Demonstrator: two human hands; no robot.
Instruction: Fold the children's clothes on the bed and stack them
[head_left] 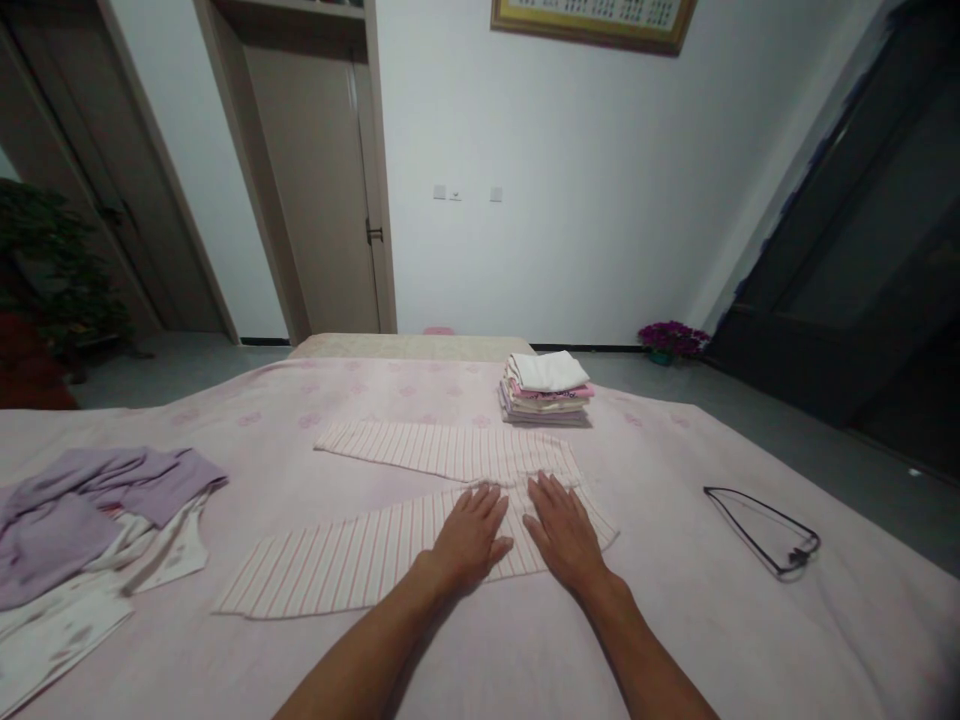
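Note:
A pair of pink-and-white striped trousers [360,555] lies spread on the pink bed cover [675,620], its two legs reaching out to the left. My left hand [469,535] rests flat on the near leg, fingers stretched out. Beside it my right hand [562,530] also lies flat on the striped cloth, fingers apart, near the waist end. Neither hand holds anything.
A stack of folded clothes [546,390] sits at the far side of the bed. A loose heap of purple and white garments [90,540] lies at the left. A black wire hanger [765,528] lies at the right. Doors and a wall stand beyond the bed.

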